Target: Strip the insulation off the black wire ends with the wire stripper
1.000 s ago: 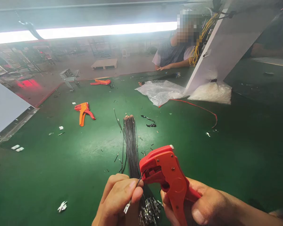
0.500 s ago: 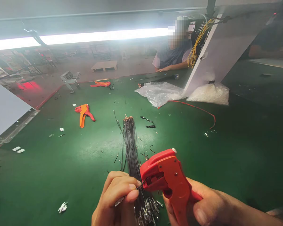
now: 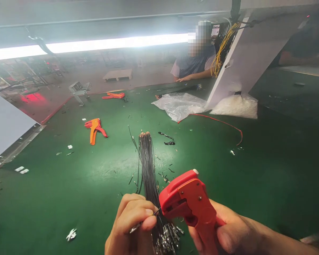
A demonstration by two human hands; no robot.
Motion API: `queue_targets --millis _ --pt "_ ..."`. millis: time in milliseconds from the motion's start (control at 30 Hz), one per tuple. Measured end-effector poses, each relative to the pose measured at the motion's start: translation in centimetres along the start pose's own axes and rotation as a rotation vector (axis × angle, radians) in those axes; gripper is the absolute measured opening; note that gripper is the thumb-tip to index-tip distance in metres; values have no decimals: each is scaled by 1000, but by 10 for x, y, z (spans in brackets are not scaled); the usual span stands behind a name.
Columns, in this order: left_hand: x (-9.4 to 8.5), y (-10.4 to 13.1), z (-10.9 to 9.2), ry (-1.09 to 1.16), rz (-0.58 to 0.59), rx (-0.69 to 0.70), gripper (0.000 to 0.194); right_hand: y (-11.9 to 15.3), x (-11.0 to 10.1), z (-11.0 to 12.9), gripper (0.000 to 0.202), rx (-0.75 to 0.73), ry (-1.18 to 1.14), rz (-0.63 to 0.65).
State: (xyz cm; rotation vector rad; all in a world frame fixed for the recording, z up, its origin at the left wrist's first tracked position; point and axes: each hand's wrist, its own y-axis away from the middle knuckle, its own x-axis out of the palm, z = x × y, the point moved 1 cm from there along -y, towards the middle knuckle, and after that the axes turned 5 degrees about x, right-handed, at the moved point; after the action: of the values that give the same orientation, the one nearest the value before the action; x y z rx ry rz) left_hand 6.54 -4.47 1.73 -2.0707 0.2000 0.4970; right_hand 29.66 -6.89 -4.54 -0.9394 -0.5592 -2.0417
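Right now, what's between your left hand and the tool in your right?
In the head view, a black wire runs from the left hand to the tool, with the bundle behind.

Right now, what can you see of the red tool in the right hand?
The tool looks like hard plastic, red with an orange-red side plate, two small metal rivets and a pale, rough knob on top. Its handles sit in the right hand, which hides part of them. It is held above the green table, nose pointing left, with a black wire from the left hand meeting its mouth.
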Motion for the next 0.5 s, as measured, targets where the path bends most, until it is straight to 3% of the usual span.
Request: queue_targets --millis 200,333,433,467,500 --pt "2 -1 -1 -14 25 5 42 0 1 2 42 23 59 -38" --pt "9 -9 -7 -4 -32 13 45 5 4 6 48 6 102 -92" --pt "24 -12 -13 22 -146 -51 40 11 1 3 52 26 156 -159" --pt "28 -12 -15 17 -334 -115 36 13 -1 1 53 30 167 -180" --pt "32 -12 -17 19 -443 -157 32 15 -3 -1 54 30 175 -192"
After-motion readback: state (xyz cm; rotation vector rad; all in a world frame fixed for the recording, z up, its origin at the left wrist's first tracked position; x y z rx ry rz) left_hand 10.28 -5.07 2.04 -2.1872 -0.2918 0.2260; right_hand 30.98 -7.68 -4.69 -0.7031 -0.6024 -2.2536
